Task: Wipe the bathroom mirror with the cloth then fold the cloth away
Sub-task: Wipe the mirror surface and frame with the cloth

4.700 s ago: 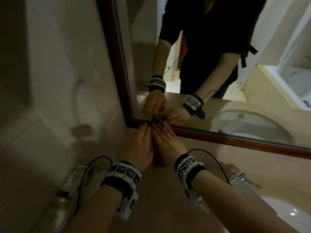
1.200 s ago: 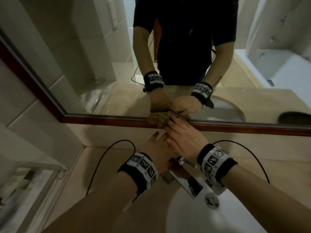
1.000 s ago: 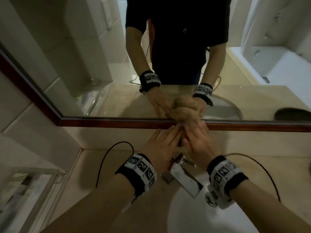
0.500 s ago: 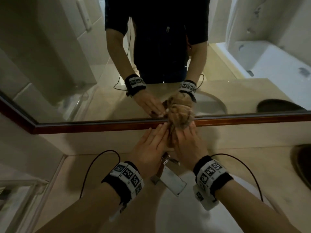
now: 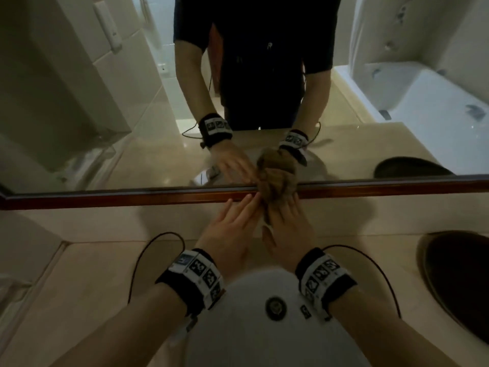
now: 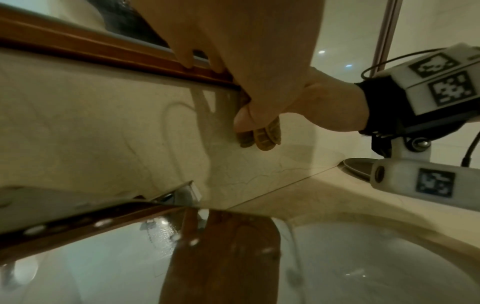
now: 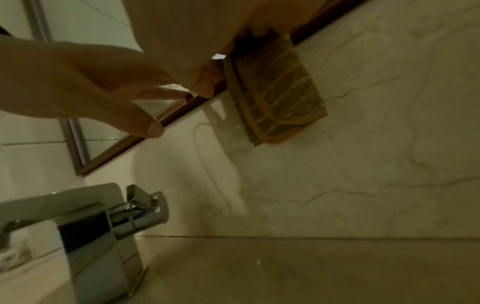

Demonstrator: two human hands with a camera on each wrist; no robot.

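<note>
The bathroom mirror (image 5: 111, 123) has a brown wooden frame (image 5: 127, 198) along its bottom. A bunched tan cloth (image 5: 275, 190) sits on that lower edge, half on the glass. My right hand (image 5: 284, 207) covers it from below and presses it to the frame, while the thumb (image 6: 242, 123) pinches the cloth's hanging end (image 6: 262, 136). The folded, ribbed end (image 7: 278, 92) dangles against the wall in the right wrist view. Straight-fingered, my left hand (image 5: 244, 205) lies just left of the cloth, fingertips (image 6: 185, 59) on the frame.
Below my wrists lies a white sink basin (image 5: 238, 335) with a drain (image 5: 276, 306). A chrome faucet (image 7: 98, 232) stands under the hands. A dark dish (image 5: 455, 282) sits on the beige counter (image 5: 79, 287) at right. Cables trail from both wristbands.
Both hands and the cloth have travelled right along the mirror's bottom edge, from its left corner to above the sink. The left hand has come off the cloth and now lies beside it.
</note>
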